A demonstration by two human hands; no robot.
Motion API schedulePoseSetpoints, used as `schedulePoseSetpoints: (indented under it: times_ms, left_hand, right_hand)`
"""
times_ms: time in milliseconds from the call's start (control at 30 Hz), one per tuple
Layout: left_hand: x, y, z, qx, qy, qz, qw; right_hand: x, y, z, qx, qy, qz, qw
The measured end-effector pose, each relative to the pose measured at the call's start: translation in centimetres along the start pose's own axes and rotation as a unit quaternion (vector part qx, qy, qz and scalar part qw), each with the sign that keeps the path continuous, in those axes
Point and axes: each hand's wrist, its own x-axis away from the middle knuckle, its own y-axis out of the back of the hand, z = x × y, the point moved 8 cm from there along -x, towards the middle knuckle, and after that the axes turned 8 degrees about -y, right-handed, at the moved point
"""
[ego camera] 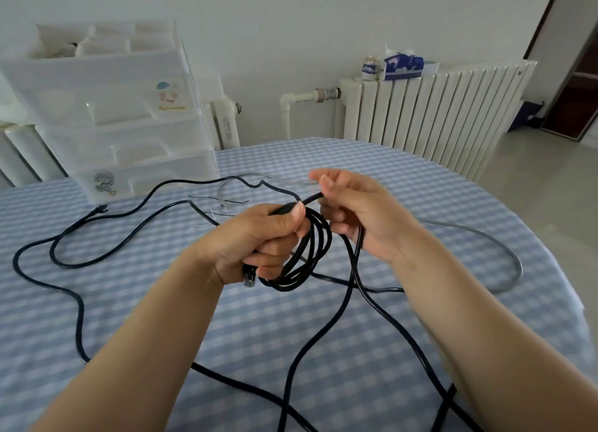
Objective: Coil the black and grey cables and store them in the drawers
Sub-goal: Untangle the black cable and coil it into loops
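Note:
My left hand (259,237) grips a small coil of the black cable (307,257) above the table, with a clear plug end poking out below my palm. My right hand (352,211) pinches the same black cable just beyond the coil, and the strand runs down from it toward the near table edge. The rest of the black cable sprawls in loose loops across the left of the table, its other plug lying near the drawers. A grey cable (504,253) curves over the right side of the table, partly behind my right hand. A translucent white drawer unit (129,117) stands at the back left, its drawers closed.
The table wears a blue-and-white checked cloth (226,318). A few thin twist ties (223,200) lie near the middle back. A white radiator (437,111) stands behind the table with a tissue pack and jar on top. The table's curved right edge drops to the floor.

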Motion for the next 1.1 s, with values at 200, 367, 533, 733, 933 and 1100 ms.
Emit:
schedulePoseSetpoints:
  times_ms: [200,367,533,733,933,1100]
  left_hand:
    - [0.2,0.9,-0.6,0.094,-0.035,0.005,0.995]
    - [0.0,1.3,-1.4,0.194,-0.074,0.003,0.978]
    - [0.1,2.1,-3.3,0.371,-0.133,0.082,0.915]
    - [0.2,4.1,-2.9,0.441,-0.179,-0.059,0.878]
    - [1.9,6.4,-3.5,0.351,-0.250,-0.318,0.845]
    - [2.8,6.8,-3.8,0.312,-0.278,-0.389,0.821]
  right_hand:
    - [-0.2,0.4,-0.3,0.116,-0.008,-0.036,0.993]
    - [-0.4,-0.8,-0.7,0.259,0.024,-0.085,0.962]
    - [-1.1,-0.8,-1.4,0.256,0.025,-0.056,0.965]
    - [-1.6,-0.7,-3.1,0.423,-0.010,-0.073,0.903]
    - [-0.9,-3.2,-5.4,0.548,-0.052,-0.011,0.835]
    - [-0.1,-4.2,-5.8,0.560,-0.074,0.012,0.825]
